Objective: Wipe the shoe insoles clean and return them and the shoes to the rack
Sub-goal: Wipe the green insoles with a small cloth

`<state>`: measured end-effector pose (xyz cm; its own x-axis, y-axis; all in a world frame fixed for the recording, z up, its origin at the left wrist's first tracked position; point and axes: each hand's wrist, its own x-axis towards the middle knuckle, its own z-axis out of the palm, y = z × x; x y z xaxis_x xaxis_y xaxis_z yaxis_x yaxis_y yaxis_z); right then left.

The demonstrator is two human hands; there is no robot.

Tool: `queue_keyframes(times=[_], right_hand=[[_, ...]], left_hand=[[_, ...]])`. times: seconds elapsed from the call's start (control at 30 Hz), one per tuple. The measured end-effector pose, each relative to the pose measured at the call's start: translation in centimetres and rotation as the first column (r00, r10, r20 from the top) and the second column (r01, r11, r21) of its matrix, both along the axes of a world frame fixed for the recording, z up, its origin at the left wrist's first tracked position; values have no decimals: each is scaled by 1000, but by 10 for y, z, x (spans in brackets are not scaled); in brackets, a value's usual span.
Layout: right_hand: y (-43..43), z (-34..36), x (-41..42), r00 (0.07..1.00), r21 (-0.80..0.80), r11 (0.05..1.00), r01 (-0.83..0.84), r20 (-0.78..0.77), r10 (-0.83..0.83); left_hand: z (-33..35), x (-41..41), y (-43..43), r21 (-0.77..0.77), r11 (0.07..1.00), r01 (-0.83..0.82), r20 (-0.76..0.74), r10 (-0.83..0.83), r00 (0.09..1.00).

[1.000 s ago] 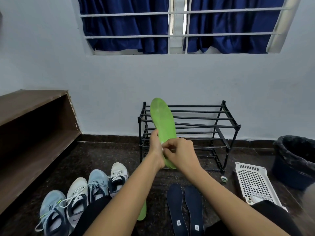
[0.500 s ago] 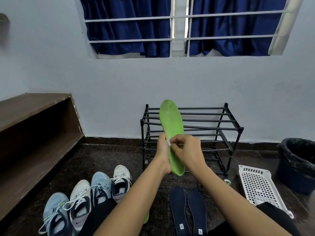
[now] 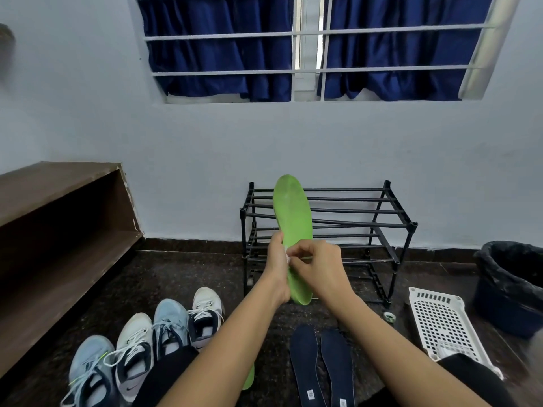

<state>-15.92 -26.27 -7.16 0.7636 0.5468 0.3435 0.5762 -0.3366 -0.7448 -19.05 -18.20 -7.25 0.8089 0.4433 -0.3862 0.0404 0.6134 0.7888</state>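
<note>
Stone floor [image 3: 182, 277], pale wall [image 3: 205, 142]; left hand [image 3: 276, 268] around green insole [image 3: 291, 207], right hand [image 3: 321, 268] pinching wipe [image 3: 286, 256].

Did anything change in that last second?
Barely. The green insole shifted a little rightward against the rack. The left hand still grips it and the right hand still pinches a white scrap at its edge; nothing taken or released. Shoes and navy insoles stayed on the floor.

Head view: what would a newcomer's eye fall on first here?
The bright green insole stands out, held upright mid-frame by the left hand while the right hand pinches a small white wipe against it. Behind it stands a black rack; four sneakers line the floor lower left, two dark blue insoles lie lower centre.
</note>
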Motion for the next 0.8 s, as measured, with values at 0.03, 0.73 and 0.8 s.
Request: queue_keyframes(times=[0.03, 0.73, 0.8], right_hand=[[0, 1, 3, 1000, 11, 1000, 10, -5, -10], [3, -3, -2, 998, 6, 1000, -8, 69, 7], [2, -1, 4, 997, 15, 1000, 20, 80, -21]], left_hand=[[0, 0, -3, -2, 1000, 11, 5, -11, 1000], [6, -2, 1, -7, 1000, -29, -8, 29, 1000], [6, -2, -8, -16, 1000, 4, -5, -4, 1000]])
